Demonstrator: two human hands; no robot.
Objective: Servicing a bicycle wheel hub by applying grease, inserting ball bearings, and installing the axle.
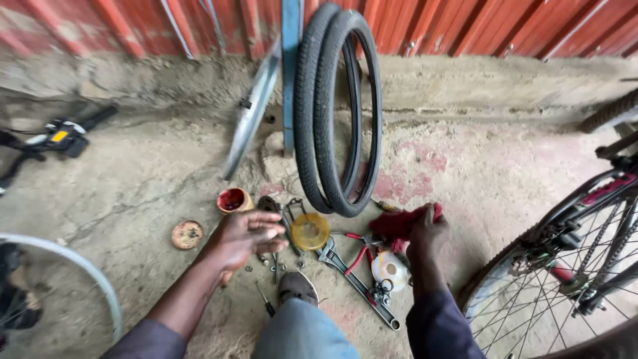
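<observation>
My left hand (244,238) hovers palm down, fingers spread, over small nuts and bolts (274,264) on the concrete floor, beside a yellow round lid (310,231). My right hand (425,238) grips a red rag (397,223) just right of the tools. Between the hands lie an adjustable wrench (352,278), red-handled pliers (362,251) and a white disc (389,269). My knee and shoe (297,287) show at the bottom centre.
Two black tyres (339,113) and a bare rim (252,110) lean on a blue post by the red metal wall. A red-filled cup (232,199) and its lid (187,234) sit left. A bicycle wheel (565,279) fills the right; another rim (73,266) curves at left.
</observation>
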